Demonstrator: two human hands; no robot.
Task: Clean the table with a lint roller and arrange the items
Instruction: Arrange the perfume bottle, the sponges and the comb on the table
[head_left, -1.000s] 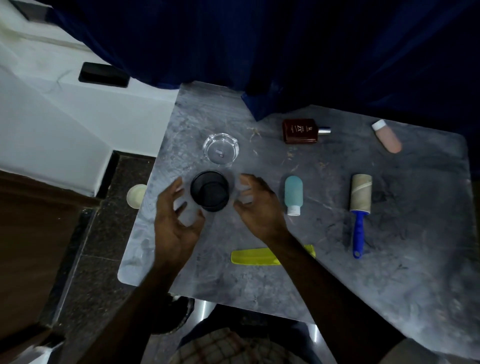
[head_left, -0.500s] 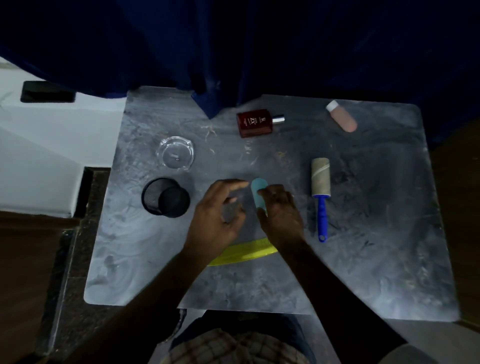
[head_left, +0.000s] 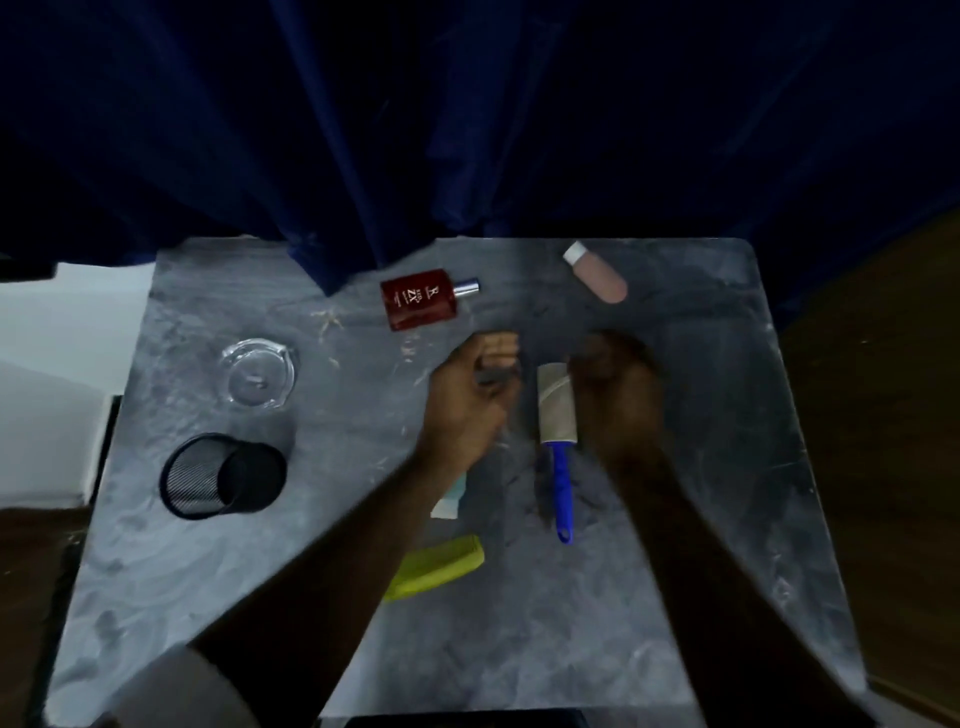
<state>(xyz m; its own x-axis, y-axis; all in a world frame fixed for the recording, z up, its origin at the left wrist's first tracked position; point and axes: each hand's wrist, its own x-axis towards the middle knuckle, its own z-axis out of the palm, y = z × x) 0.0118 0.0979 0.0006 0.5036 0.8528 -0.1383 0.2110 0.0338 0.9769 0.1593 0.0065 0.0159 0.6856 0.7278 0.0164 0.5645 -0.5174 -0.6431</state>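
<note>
Lint roller (head_left: 557, 410) flat mid-table, untouched. Left hand (head_left: 470, 400) and right hand (head_left: 615, 402) flank it, fingers loosely curled, empty. Risk: sloppy grab knocks perfume bottle (head_left: 422, 305) just beyond roller.

dark blue curtain (head_left: 467, 130) hanging behind (folds reaching the far edge), white ledge (head_left: 52, 364) at left

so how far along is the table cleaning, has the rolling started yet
Nothing looks done: debris lies on the table, and the red bottle, pink tube, comb and mesh cup are scattered. In hand: left hand and right hand flank the lint roller, neither visibly gripping it. Rolling and arranging remain.
</note>
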